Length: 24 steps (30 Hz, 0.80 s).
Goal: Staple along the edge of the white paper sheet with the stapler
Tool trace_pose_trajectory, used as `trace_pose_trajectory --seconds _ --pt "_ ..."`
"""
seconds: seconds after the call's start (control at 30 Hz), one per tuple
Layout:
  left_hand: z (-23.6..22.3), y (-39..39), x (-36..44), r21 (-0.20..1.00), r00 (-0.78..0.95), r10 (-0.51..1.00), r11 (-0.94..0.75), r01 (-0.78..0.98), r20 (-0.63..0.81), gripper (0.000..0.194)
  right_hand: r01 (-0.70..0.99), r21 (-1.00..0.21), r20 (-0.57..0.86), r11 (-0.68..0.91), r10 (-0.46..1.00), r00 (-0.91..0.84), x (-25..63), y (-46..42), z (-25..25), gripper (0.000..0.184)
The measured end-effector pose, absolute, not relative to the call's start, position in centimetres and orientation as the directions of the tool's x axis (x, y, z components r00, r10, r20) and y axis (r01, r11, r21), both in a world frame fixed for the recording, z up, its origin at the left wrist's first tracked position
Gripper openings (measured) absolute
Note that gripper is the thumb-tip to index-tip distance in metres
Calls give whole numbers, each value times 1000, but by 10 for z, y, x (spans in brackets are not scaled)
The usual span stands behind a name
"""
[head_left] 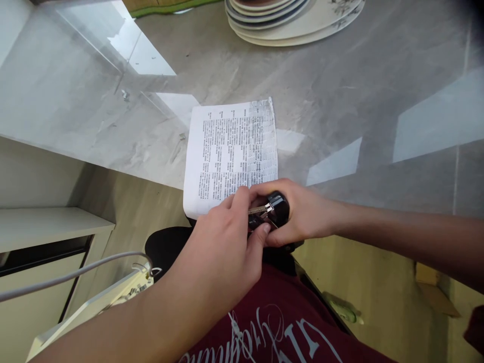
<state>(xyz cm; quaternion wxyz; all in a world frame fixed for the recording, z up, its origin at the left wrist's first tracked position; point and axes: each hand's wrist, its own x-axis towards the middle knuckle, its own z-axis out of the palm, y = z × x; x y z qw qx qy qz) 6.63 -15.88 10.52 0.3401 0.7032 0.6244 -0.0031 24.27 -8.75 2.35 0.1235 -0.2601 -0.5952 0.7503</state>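
Note:
Both hands meet just below the near edge of the grey table (340,101). My right hand (302,214) is wrapped around a small black device (279,205) with a metal part sticking out of it toward the left. My left hand (223,237) pinches that same device, thumb and fingers closed on the metal end. Just above the hands, a printed sheet of paper (230,151) lies on the table and hangs a little over its edge.
A stack of plates (295,20) stands at the table's far edge. A white cable (75,272) runs in from the left above a white box (94,302). A low white cabinet (45,237) stands at the left. My dark red shirt fills the bottom.

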Motion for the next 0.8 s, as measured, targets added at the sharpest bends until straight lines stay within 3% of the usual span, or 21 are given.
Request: trace_pose_trajectory --seconds 0.33,0.63,0.8 --pt "96 -162 62 514 173 876 96 852 -450 12 162 -948 -272 -275 432 -860 246 -80 26 48" --pt "104 -190 59 609 191 887 120 784 -421 10 229 -923 -332 -309 338 -881 249 -91 46 43" --pt "107 -197 56 653 217 892 108 749 -396 19 257 -885 -375 -388 266 -888 251 -97 56 45"
